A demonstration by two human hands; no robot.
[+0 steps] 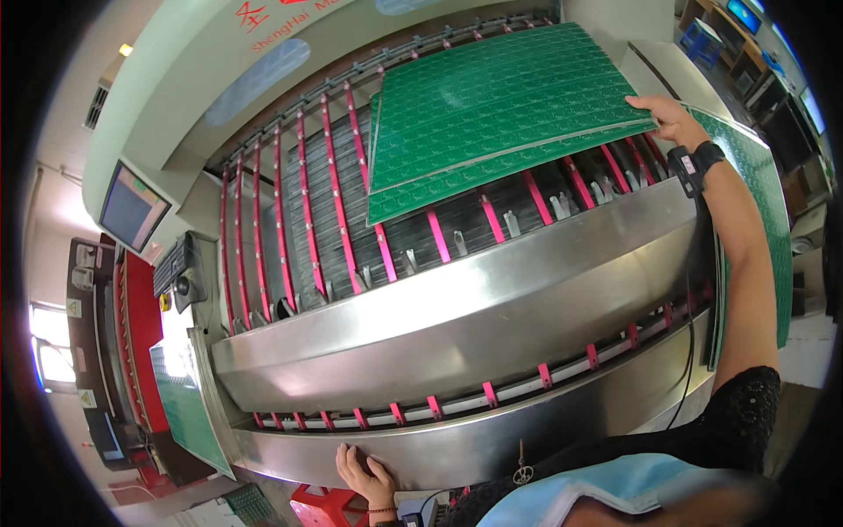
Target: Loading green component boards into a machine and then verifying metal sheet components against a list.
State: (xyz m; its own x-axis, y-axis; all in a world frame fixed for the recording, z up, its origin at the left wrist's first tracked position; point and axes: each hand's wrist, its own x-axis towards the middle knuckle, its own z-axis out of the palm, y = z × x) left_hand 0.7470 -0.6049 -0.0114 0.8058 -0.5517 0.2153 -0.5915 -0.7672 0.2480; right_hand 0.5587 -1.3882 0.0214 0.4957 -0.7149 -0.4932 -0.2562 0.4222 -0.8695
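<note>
My right hand [672,120] grips the right-hand corner of a large green circuit board panel [500,92], thumb on top and the other fingers hidden beneath. Under it, a second green panel [413,195] shows along the near and left edges. Both lie tilted over the machine's sloping bed of pink-red strips [347,206]. A black band with a small device [688,170] sits on my right wrist. Low in the picture, my left hand [367,479] rests against the lower steel ledge [492,443], fingers apart and holding nothing.
A broad steel front [457,321] crosses below the bed, with small metal clips [511,224] above it. More green panels stand at the right [746,167] and lower left [189,408]. A monitor [133,206], a keyboard [173,263] and a red stool [327,507] are on the left.
</note>
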